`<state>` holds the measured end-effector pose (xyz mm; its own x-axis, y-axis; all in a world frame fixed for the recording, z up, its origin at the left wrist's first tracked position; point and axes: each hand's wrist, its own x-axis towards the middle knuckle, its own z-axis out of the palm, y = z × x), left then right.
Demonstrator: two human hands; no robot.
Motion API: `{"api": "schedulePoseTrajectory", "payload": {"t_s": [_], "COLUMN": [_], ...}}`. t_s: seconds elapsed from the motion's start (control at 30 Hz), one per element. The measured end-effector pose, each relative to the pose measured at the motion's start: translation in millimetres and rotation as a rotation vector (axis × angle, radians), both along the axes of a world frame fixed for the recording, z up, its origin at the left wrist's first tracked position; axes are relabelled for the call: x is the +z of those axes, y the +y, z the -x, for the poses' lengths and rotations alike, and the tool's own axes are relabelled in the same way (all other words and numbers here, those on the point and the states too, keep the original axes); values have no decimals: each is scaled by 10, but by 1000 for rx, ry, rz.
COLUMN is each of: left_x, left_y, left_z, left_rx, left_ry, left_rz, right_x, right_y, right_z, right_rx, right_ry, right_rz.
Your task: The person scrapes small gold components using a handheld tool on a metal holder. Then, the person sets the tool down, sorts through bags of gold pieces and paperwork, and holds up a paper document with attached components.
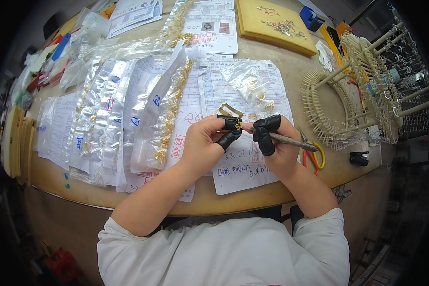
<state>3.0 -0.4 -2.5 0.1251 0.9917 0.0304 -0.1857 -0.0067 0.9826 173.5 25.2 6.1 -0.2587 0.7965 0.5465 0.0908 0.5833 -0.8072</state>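
Observation:
My left hand (206, 138), with black covers on thumb and forefinger, pinches a small gold-coloured jewellery piece (230, 109). An angular flat band of it sticks up past the fingertips, and a small openwork end shows between the hands. My right hand (285, 148), its fingertips also covered in black, grips a slim grey rod-shaped tool (291, 141). The tool's tip points left toward the gold piece; whether they touch I cannot tell. Both hands are close together above printed sheets (238, 176) with handwriting. Just beyond them lies a clear bag (248, 86) with gold-coloured pieces inside.
Several clear bags of gold-coloured parts (169, 119) lie on papers at left. Scissors (314, 155) with red and yellow handles rest right of my right hand. Spiky ring-shaped racks (329, 102) stand at right. A yellow board (276, 28) with small pieces sits at the back.

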Motion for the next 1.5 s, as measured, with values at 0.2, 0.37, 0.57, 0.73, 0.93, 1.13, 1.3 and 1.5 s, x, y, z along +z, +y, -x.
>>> {"api": "schedulePoseTrajectory", "payload": {"t_s": [0.2,0.37,0.57,0.73,0.93,1.13,1.3,1.5], "left_x": [0,6,4,-23,3,2,-31,-2], "left_y": [3,2,2,6,10,4,10,8], "left_z": [10,5,11,10,7,15,13,19], "left_rx": [9,27,26,37,41,35,41,38], "left_ry": [70,92,124,136,160,177,162,185], "left_rz": [-41,-45,-59,-111,-153,-141,-162,-163], "right_x": [16,7,22,16,-12,-4,0,-4], "right_y": [1,0,3,3,4,-10,-11,-7], "right_z": [-12,-13,-3,-8,-124,-117,-3,-7], "right_rx": [12,9,12,18,90,106,42,27], "right_ry": [-21,-13,-9,-27,-126,-88,73,38], "right_rz": [12,-1,4,3,73,134,88,61]}}
